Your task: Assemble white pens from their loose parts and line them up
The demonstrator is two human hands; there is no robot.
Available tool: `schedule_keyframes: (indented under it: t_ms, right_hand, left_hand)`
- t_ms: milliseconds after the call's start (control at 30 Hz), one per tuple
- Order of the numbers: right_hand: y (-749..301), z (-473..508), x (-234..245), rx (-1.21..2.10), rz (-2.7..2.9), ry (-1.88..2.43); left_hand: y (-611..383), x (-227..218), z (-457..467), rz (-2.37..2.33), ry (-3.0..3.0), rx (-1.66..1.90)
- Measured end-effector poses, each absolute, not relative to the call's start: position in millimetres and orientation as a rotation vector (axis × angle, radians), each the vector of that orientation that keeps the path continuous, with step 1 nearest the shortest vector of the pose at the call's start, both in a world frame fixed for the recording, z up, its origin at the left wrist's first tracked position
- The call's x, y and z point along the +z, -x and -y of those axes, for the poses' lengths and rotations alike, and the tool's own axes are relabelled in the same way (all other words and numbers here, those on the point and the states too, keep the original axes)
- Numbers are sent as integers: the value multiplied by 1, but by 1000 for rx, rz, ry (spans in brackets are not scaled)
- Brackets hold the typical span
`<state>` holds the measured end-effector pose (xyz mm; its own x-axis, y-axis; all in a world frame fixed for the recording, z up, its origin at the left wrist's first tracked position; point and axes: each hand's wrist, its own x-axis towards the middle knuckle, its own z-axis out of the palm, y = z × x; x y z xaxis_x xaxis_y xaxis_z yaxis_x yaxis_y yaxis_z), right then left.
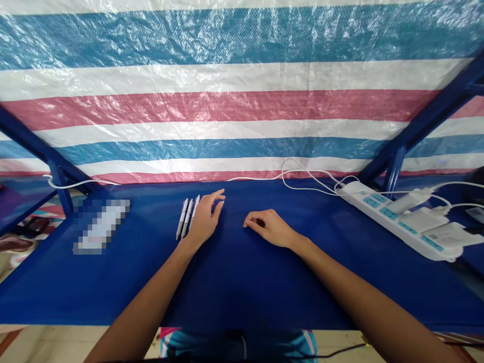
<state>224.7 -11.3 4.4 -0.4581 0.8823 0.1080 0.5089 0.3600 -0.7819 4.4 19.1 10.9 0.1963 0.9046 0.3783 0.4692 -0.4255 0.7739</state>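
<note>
Three white pens with grey grips, among them a pen [182, 219] at the left end, lie side by side on the blue table [234, 292]. My left hand [204, 217] is at their right edge, fingers stretched forward and thumb apart, holding nothing. It partly covers the rightmost pen [195, 205]; whether it touches that pen I cannot tell. To the right, my right hand [272, 228] rests low over the table. Its fingers are curled in with thumb and fingertips close together, and no object shows in them.
A white power strip [393, 217] with several plugs and chargers lies at the right. Its white cable [302, 171] loops along the back edge. A blurred-out pale item [102, 227] lies at the left. Blue metal struts [397, 146] and a striped tarp [242, 111] bound the back.
</note>
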Motion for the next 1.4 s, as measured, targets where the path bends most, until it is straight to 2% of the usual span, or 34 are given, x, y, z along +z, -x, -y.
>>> schedule_keyframes:
  t_ms: [333, 533, 767, 1067, 1400]
  right_hand:
    - [-225, 11, 3, 903, 2112, 1199]
    - [-223, 15, 2, 798, 2120, 1194]
    - [-213, 21, -6, 610, 2263, 1057]
    - [-208, 24, -12, 589, 2466, 1072]
    - [-211, 22, -15, 489, 2485, 1188]
  left_hand:
    - [44, 14, -46, -1598, -2146, 1192]
    - [68, 1, -57, -1723, -1984, 972]
    - [45, 3, -43, -1587, -1927, 888]
    - [-9, -4, -28, -1406, -1898, 919]
    - [-17, -13, -25, -1518, -2328, 490]
